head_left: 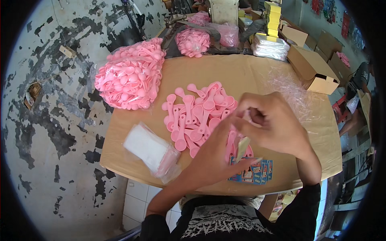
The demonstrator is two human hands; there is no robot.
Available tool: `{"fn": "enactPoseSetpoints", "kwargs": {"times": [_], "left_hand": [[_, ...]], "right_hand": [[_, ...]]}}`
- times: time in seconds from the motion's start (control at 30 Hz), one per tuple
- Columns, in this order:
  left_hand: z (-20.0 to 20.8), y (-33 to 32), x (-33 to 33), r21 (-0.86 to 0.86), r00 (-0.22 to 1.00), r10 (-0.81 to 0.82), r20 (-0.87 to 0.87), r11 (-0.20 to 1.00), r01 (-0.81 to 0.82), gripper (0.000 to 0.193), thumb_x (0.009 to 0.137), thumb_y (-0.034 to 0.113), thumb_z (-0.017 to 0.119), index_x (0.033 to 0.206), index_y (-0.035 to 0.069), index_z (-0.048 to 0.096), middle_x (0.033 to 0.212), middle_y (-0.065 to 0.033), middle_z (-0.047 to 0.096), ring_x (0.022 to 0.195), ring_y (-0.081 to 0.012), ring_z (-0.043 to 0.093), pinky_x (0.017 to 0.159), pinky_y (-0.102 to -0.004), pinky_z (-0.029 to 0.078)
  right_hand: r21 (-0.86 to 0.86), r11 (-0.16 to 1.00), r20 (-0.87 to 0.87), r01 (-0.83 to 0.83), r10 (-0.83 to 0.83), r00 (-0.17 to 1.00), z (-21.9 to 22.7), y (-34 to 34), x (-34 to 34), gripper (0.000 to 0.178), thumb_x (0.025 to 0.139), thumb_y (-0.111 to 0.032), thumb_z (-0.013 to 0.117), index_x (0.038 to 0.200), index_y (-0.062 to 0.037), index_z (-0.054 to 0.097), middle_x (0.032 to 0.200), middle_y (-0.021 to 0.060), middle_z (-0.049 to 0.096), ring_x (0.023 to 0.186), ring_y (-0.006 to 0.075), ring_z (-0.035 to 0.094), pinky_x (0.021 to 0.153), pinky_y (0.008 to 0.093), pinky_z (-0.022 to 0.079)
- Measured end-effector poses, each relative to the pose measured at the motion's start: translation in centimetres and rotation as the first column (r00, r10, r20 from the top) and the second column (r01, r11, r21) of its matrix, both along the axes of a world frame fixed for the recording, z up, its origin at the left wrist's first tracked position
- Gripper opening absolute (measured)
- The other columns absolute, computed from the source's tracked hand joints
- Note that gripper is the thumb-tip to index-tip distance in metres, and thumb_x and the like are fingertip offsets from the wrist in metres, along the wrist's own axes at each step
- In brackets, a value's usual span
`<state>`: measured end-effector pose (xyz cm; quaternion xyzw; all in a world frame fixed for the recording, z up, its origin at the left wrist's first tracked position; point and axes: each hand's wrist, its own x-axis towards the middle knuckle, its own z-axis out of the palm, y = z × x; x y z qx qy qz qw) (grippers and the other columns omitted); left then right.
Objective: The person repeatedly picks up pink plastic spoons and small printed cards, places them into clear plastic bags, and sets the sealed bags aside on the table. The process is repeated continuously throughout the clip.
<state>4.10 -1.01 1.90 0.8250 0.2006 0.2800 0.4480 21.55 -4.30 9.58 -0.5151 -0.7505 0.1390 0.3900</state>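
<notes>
Over the front of a heap of pink measuring spoons [193, 116], my two hands meet. My left hand [213, 154] reaches in from the lower left, thumb stretched out and fingers mostly hidden. A small pale card-like piece [242, 148] stands upright between its thumb and fingers, beside some pink spoons. My right hand [273, 124] is curled, its fingertips pinched together above that piece; what they grip is blurred and partly hidden. Below my left thumb lie several blue printed cards [257, 172], overlapping in a fan. A stack of small clear plastic bags [150, 150] lies left of my left forearm.
A big clear bag of pink spoons [130, 74] stands at the table's far left. Another spoon bag [193, 41] sits beyond the far edge. Crumpled clear plastic [289, 92] and an open cardboard box [313, 70] are at the right. Brown paper [241, 68] covers the table.
</notes>
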Motion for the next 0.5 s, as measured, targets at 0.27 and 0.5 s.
{"fn": "enactPoseSetpoints", "kwargs": {"times": [0.27, 0.5], "left_hand": [[-0.5, 4.1, -0.9, -0.564, 0.946, -0.242, 0.217, 0.759, 0.324, 0.040, 0.099, 0.015, 0.050, 0.133, -0.003, 0.043, 0.119, -0.0099, 0.059, 0.107, -0.0156, 0.058, 0.093, -0.0287, 0.046], [-1.1, 4.0, -0.3, -0.412, 0.878, 0.170, 0.447, 0.911, 0.034, 0.032, 0.101, 0.013, 0.043, 0.129, -0.002, 0.048, 0.117, -0.0106, 0.059, 0.103, -0.0183, 0.061, 0.090, -0.0319, 0.051]], "right_hand": [[0.274, 0.949, -0.286, 0.160, -0.078, 0.955, -1.9, 3.8, 1.2, 0.017, 0.085, -0.011, 0.068, 0.100, -0.0012, 0.067, 0.080, 0.0032, 0.065, 0.064, 0.0084, 0.054, 0.059, 0.0212, 0.044], [-0.194, 0.972, -0.160, -0.136, 0.105, 0.981, -1.8, 3.4, 0.7, 0.011, 0.086, -0.005, 0.066, 0.096, -0.0004, 0.067, 0.084, 0.0063, 0.066, 0.071, 0.0090, 0.059, 0.061, 0.0261, 0.047]]}}
